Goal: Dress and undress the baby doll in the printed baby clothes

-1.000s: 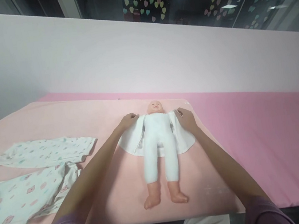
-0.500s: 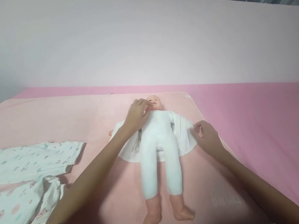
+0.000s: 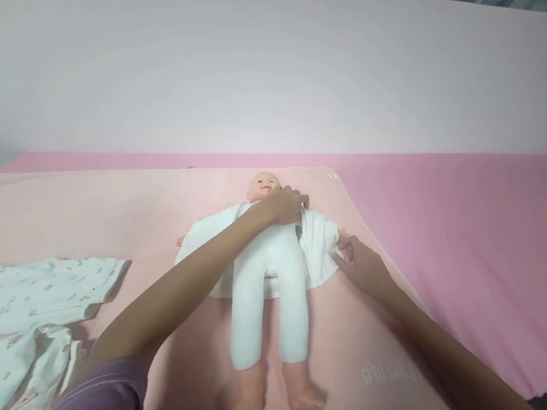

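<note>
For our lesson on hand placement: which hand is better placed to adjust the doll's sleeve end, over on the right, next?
Probably the right hand: it is right by the end of that sleeve. The left hand is near the shoulder, its arm stretched across the doll.

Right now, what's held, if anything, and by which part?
The right hand is at the sleeve end of the white cloth top; the left hand is near the white-bodied doll's shoulder. Whether either grip holds is unclear.

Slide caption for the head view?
Baby doll on a pink mat, left hand near its head, right hand at the edge of its white top.
</note>
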`<action>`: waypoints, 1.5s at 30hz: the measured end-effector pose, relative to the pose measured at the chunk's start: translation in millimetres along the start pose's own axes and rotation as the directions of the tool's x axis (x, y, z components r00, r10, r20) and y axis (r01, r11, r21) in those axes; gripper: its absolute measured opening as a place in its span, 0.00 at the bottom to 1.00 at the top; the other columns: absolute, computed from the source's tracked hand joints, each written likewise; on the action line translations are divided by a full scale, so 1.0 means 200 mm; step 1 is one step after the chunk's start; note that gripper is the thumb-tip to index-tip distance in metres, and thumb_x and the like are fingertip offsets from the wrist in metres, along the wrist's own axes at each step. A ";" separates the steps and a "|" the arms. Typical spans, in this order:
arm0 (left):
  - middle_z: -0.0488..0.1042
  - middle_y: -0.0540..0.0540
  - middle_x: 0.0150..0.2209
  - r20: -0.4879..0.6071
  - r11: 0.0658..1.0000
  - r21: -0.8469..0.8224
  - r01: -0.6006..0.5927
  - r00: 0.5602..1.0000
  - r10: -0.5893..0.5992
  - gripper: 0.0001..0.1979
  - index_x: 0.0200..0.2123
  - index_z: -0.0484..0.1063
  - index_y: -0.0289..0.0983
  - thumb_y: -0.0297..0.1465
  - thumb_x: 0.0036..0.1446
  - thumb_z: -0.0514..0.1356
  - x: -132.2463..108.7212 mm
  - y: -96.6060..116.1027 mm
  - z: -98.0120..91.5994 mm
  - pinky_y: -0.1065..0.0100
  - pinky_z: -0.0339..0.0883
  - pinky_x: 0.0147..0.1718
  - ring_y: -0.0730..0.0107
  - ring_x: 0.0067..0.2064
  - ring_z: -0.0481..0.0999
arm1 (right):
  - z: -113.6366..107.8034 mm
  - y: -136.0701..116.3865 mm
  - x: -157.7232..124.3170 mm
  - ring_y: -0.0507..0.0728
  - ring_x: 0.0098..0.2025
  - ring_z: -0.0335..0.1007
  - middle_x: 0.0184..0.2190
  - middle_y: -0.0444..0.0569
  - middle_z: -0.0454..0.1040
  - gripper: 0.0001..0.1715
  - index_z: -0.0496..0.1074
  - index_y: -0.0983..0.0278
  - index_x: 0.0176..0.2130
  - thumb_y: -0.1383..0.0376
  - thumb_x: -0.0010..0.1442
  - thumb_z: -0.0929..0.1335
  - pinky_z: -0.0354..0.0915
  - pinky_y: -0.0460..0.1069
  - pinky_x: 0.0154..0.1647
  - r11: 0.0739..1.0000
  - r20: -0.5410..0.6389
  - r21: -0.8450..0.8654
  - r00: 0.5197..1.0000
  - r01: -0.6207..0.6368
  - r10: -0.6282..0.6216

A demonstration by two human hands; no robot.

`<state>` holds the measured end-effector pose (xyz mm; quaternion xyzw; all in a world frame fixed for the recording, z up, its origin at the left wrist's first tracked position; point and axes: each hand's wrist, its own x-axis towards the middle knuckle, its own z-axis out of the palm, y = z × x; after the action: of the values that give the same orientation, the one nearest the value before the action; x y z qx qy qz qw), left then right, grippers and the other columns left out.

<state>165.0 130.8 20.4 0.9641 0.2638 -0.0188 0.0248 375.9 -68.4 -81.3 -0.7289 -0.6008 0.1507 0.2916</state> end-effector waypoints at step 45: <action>0.70 0.27 0.56 -0.488 0.679 -0.130 0.723 0.550 -0.678 0.20 0.55 0.67 0.33 0.40 0.67 0.60 -1.20 -0.18 0.18 0.48 0.61 0.51 0.40 0.56 0.68 | -0.11 -0.27 -0.32 0.60 0.32 0.72 0.32 0.50 0.78 0.05 0.75 0.57 0.41 0.68 0.64 0.69 0.68 0.58 0.35 0.574 -0.209 0.147 0.592 0.806 -0.778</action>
<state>-59.9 37.5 -5.9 0.7485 0.6214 0.2111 -0.0955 331.6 -129.5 -40.5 -0.3523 -0.8230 0.0272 0.4447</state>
